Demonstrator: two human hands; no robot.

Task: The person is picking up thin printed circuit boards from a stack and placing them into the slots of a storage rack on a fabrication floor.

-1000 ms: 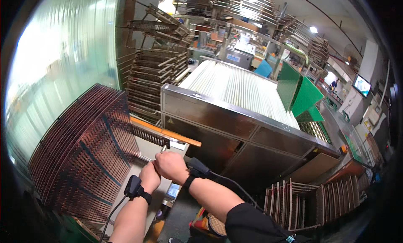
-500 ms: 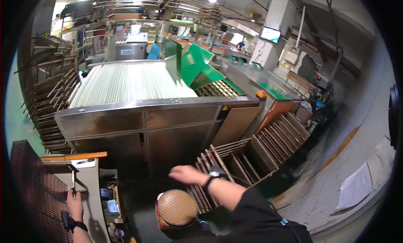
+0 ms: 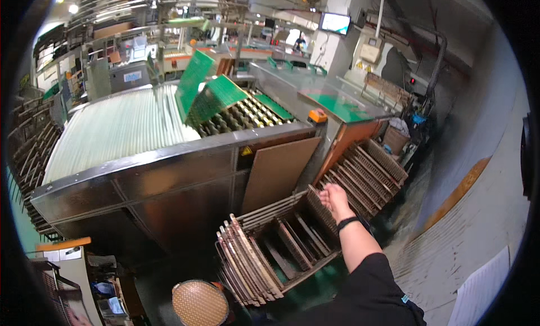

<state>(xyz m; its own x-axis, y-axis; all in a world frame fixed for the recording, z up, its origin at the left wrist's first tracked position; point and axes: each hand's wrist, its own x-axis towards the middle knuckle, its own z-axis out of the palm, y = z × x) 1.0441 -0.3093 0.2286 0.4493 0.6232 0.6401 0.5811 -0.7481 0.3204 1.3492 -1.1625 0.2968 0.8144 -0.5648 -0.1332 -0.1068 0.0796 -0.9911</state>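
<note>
Out in front on the right, my right hand (image 3: 335, 201) is stretched over the brown slotted racks (image 3: 364, 177) standing on the floor. Its fingers are loosely bent and apart, with nothing visible in them. Nearest to it is the upper edge of one rack; I cannot tell whether they touch. At the lower left rim, my left hand (image 3: 79, 319) is only a blurred patch, its fingers unclear. Close to it is a dark mesh rack (image 3: 52, 289) with a metal frame, mostly cut off by the picture's edge.
A long metal-sided conveyor machine (image 3: 169, 157) with white rollers and green boards (image 3: 225, 92) spans the front. A brown panel (image 3: 279, 171) leans on it. A round-topped stool (image 3: 200, 303) stands near me. Shelves (image 3: 107, 286) are at left, a grey wall (image 3: 478, 174) at right.
My view has swung right. My right hand has moved from above the stool to the racks on the right. My left hand, earlier on a metal handle by the mesh rack, is now near the rim.
</note>
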